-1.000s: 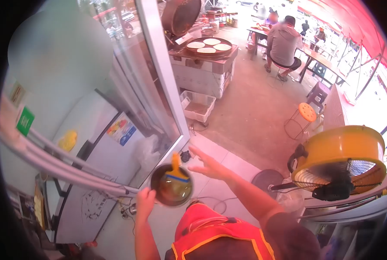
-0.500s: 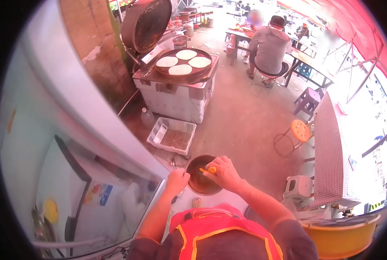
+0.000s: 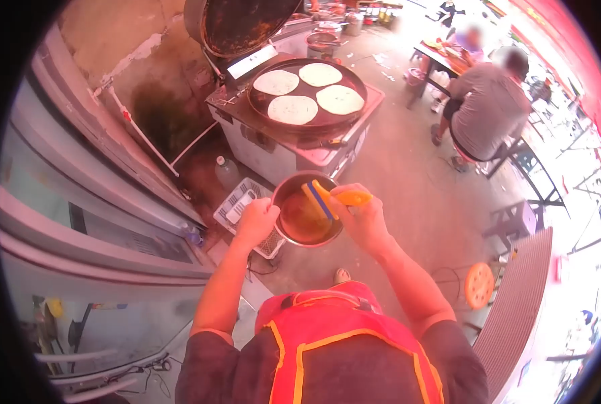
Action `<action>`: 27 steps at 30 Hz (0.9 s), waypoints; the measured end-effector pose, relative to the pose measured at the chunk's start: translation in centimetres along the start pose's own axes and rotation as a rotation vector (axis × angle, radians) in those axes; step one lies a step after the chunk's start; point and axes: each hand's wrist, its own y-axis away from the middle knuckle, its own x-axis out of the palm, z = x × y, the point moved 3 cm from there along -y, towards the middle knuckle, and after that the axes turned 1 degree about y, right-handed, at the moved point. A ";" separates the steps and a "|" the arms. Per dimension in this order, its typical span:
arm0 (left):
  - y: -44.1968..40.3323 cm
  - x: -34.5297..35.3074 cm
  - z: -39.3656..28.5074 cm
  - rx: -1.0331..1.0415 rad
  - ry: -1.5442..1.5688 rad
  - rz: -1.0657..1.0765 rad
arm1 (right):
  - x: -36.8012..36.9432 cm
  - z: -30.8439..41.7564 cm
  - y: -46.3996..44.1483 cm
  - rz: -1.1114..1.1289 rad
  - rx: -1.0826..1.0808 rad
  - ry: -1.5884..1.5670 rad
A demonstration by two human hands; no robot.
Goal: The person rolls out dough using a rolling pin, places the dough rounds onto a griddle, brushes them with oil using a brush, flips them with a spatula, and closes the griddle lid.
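Note:
My left hand [image 3: 258, 220] is closed on the left rim of a round metal bowl [image 3: 278, 225]. A yellowish-brown liquid [image 3: 302, 219] lies in the bowl. In my right hand [image 3: 366, 217], at the bowl's right side, is a brush [image 3: 322, 195] with an orange handle and a blue band. The brush head is over the liquid; I cannot tell whether it touches it. Beyond the bowl, several pale flat cakes [image 3: 292, 110] lie apart on a round dark griddle [image 3: 307, 94], its heavy lid [image 3: 246, 23] raised behind it.
The griddle stands on a white metal stove [image 3: 257, 148]. A white plastic basket [image 3: 268, 248] and a bottle [image 3: 226, 172] are on the floor beside it. At right are an orange stool [image 3: 479, 285], a checked-cloth table [image 3: 516, 306] and a seated person [image 3: 490, 108].
I have come closer to the stove. The bowl and both hands are raised further forward, and the brush, largely covered by my hand before, now shows over the liquid.

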 end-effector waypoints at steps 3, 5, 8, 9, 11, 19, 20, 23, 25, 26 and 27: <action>-6.6 1.5 -2.4 -0.098 0.054 -0.042 | -1.5 -5.7 -8.1 0.127 0.080 -0.008; -10.9 2.0 -4.3 -0.103 -0.020 -0.135 | -2.5 -8.7 -14.0 0.131 0.086 -0.037; -17.6 3.3 -5.3 -0.128 -0.038 -0.190 | -3.2 -13.0 -20.4 0.116 0.149 -0.191; -19.9 3.7 -5.5 -0.128 -0.032 -0.192 | -3.1 -14.9 -22.9 0.140 0.233 -0.266; -24.3 4.3 -5.5 -0.130 -0.019 -0.206 | -3.0 -19.1 -27.6 0.158 0.314 -0.416; -38.7 7.1 -1.4 -0.265 0.068 -0.256 | -6.3 -32.0 -42.9 -0.072 0.586 -0.793; -39.6 6.8 -1.3 -0.280 0.063 -0.307 | -6.8 -33.9 -44.8 -0.095 0.573 -0.826; -40.2 5.6 -1.3 -0.348 0.052 -0.424 | -7.7 -40.1 -49.3 -0.121 0.542 -0.699; -39.7 4.8 -0.2 -0.388 0.033 -0.500 | -6.2 -44.1 -50.8 0.004 0.562 -0.611; -39.1 4.7 2.0 -0.406 0.057 -0.512 | -5.3 -46.3 -51.3 0.071 0.572 -0.568; -38.5 4.5 1.2 -0.425 0.032 -0.580 | -3.4 -48.0 -51.6 0.123 0.617 -0.528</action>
